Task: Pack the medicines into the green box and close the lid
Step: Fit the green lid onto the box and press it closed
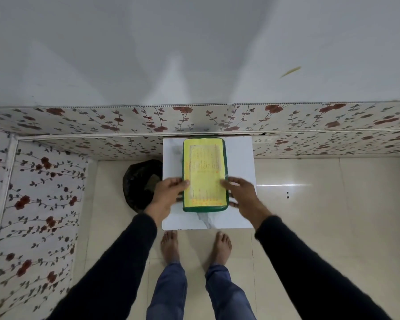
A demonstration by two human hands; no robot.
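The green box [204,174] lies on a small white marble-patterned table [238,158], its lid down; the lid carries a yellow printed sheet. My left hand [169,192] grips the box's near-left edge, thumb on the lid. My right hand [240,192] holds the near-right edge, fingers spread down the side and thumb on the lid. No medicines are in view; the box's inside is hidden.
A black plastic bag [140,183] sits on the floor left of the table. Floral-papered walls [42,204] enclose the left and back. My bare feet [194,245] stand on beige floor tiles just before the table's front edge.
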